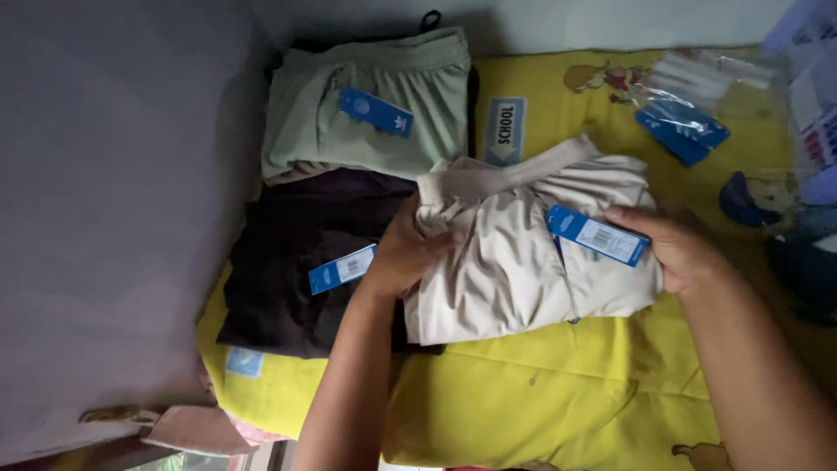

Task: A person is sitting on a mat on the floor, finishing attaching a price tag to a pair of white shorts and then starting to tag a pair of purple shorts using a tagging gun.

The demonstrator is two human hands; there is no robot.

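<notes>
Both hands pinch the folded beige fabric shorts point(523, 262): left hand point(403, 257) at one edge, right hand point(676, 249) beside the blue hang tag point(598, 235). Such a light edge grip could let the fold slump open onto the yellow bedsheet point(523, 392).

Three folded garments are counted on the yellow sheet point(558, 384): one beige garment point(514, 262), one black garment point(296, 262) and one pale green garment point(366, 105). Three blue tags are seen, one on each: beige's tag point(598, 235), black's tag point(342, 269), green's tag point(376, 112). Two hands are counted, left hand point(403, 253) and right hand point(680, 249), and one clear bag of blue tags point(684, 122).
</notes>
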